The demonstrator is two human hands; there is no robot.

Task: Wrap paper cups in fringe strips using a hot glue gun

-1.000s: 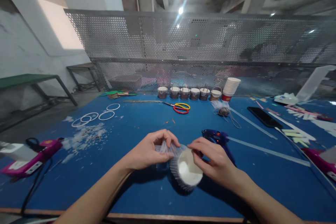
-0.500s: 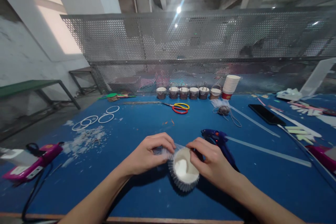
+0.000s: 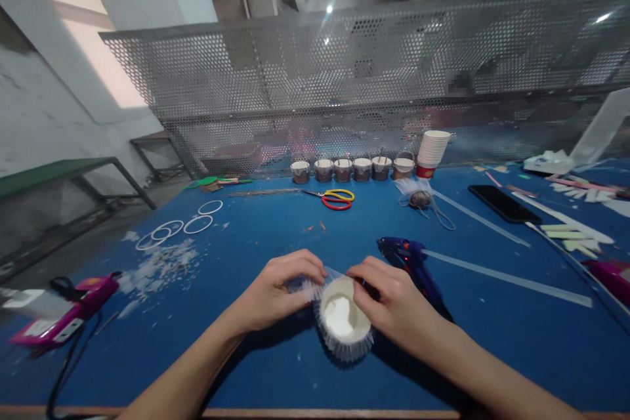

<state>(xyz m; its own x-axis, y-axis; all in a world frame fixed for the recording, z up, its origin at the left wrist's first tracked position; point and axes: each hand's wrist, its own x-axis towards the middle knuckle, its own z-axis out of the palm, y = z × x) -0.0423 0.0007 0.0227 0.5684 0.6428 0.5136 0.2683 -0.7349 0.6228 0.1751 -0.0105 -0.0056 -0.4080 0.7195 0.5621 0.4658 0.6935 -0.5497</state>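
A white paper cup sits between my hands near the table's front, its open mouth facing up towards me. Translucent pleated trim runs around its outside. On the cup's left, my left hand is closed, pinching a loose length of that trim between thumb and fingers. From the right, my right hand grips the cup's rim, thumb near the inside and fingers at the far edge. Just beyond the right hand lies a blue glue gun with a clear glue stick in its back.
Scissors lie mid-table. Several small brown buckets and a stack of paper cups stand along the mesh screen. White rings, plastic scraps and a pink power strip are left; a phone and yarn ball are right.
The camera view has tilted and shifted slightly. My hands keep nearly the same hold on the cup and its trim.
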